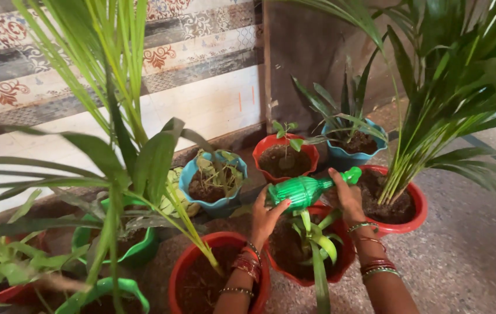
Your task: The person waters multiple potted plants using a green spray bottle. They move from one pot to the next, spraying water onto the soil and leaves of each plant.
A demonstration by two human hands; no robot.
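Observation:
A green plastic bottle (305,190) lies on its side in the air above a red pot (341,264) that holds a small green plant. My left hand (266,217) grips the bottle's base from below. My right hand (347,197) holds its neck, near the green cap that points toward a larger red pot (413,210) with a tall palm. Both wrists wear bangles.
Around stand more pots: a blue pot (210,203), a red pot with a seedling (271,145), a blue pot at the back (341,156), a red pot near me (189,261), green pots (137,250) at left. A patterned tiled wall (189,64) runs behind. Speckled floor (469,256) at right.

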